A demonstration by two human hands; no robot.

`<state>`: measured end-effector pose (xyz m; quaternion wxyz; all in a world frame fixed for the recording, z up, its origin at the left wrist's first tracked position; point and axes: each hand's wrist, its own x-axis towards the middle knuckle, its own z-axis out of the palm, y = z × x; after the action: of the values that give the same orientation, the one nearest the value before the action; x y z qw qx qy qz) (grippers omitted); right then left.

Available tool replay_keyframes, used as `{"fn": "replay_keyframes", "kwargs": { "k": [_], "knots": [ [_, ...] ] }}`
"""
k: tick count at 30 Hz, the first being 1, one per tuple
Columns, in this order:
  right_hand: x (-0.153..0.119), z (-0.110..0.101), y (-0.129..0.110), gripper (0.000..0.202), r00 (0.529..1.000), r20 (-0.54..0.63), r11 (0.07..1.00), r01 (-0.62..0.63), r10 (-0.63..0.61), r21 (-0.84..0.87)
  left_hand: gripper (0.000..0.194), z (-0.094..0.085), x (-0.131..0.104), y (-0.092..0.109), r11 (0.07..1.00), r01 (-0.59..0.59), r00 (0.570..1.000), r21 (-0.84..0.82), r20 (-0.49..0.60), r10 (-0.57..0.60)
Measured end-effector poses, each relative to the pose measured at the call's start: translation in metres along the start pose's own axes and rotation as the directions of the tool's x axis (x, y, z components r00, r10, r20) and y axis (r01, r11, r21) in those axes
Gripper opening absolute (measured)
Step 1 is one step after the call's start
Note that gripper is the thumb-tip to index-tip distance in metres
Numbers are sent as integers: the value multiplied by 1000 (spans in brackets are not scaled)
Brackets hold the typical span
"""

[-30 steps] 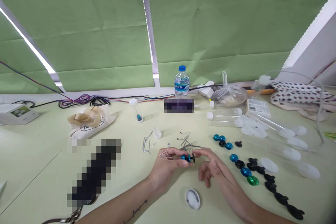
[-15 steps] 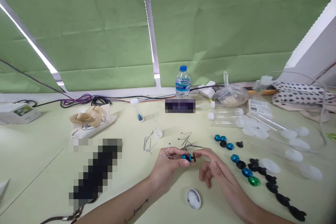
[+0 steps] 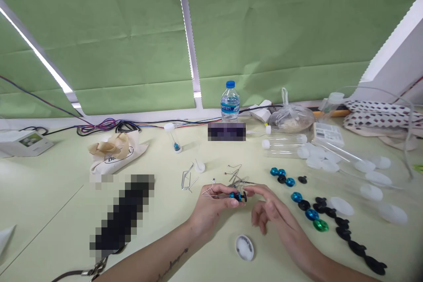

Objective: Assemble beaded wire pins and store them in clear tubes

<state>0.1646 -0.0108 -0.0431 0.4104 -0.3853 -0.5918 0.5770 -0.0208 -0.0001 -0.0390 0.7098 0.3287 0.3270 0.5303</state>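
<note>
Blue-and-black glossy, disc-ended piece (image 3: 237, 196) pinched between left hand's (image 3: 211, 211) thumb and fingers, thin bent wire alongside.

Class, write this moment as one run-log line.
left hand: holds blue-and-black part | right hand: fingertip beside its black end | near: white dish

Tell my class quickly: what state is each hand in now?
Left hand: closed, pinching a small shiny blue-and-black part.
Right hand: loosely open, index fingertip by the part's black end; contact can't be told.
</note>
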Motion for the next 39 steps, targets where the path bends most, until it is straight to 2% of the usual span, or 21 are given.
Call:
{"fn": "replay_keyframes", "kwargs": {
  "k": [19,24,39],
  "knots": [
    [0,0,1,45,1000,19,1000,-7,7,-25,20,0,1,0,1000,-9,1000,11,5,9],
    [1,-1,1,45,1000,17,1000,-21,21,-21,22,1,0,1,1000,11,1000,21,-29,-10],
    [2,0,1,46,1000,15,1000,-4,4,-18,20,1,0,2,1000,11,1000,27,-8,-11]
  ]
}}
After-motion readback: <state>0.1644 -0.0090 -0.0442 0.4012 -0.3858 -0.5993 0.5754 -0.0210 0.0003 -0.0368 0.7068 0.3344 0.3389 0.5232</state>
